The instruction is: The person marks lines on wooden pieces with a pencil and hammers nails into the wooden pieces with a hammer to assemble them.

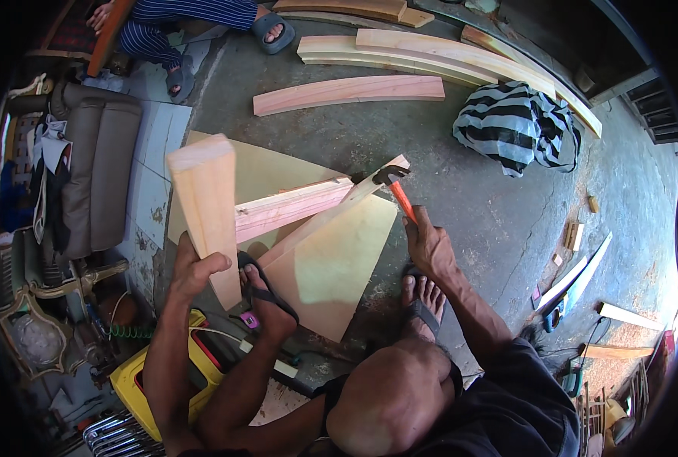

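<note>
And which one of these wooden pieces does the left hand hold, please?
The thick pale timber with its broad end toward the camera: it alone is in the left hand, while the pinkish curved board lies on the floor.

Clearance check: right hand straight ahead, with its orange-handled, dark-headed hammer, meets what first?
Probably the long, pale wooden strip, met by the hammer; depth is unclear, they may be touching.

The left grip (199,268) holds a thick wooden block (203,202). The right grip (432,245) holds a hammer (403,200), its head by a wooden strip (330,215). Striped cloth (508,126) lies on the floor (518,228).
</note>
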{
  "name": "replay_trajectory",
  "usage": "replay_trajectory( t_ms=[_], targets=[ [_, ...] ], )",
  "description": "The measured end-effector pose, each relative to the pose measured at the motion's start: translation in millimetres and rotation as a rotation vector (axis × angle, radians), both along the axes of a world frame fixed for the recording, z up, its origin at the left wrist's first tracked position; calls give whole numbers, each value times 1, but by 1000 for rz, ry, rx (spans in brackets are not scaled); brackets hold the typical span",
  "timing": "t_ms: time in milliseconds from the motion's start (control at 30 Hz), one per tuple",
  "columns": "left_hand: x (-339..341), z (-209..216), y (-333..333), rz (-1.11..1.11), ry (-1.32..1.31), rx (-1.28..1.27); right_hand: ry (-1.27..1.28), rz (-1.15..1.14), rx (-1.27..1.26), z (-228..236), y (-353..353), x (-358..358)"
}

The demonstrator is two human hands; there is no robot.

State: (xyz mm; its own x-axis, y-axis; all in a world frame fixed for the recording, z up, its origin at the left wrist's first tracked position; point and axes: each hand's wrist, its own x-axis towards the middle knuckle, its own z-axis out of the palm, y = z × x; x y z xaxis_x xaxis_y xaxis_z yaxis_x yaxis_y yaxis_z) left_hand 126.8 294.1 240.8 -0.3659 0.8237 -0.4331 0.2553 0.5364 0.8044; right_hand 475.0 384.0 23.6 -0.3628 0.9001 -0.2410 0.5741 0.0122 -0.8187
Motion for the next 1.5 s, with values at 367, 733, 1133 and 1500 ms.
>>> replay_trajectory(
  t_ms=[367,733,1133,1500],
  targets=[
    [11,-12,13,-133,22,-34,-28,3,12,-3,-1,5],
    [17,-11,15,-208,100,-91,-34,10,-7,0,0,6],
    [13,-9,14,-318,210,-2,-7,24,1,-1,0,5],
    [14,-14,6,-239,183,-62,-62,31,-36,-4,1,11]
  ],
)
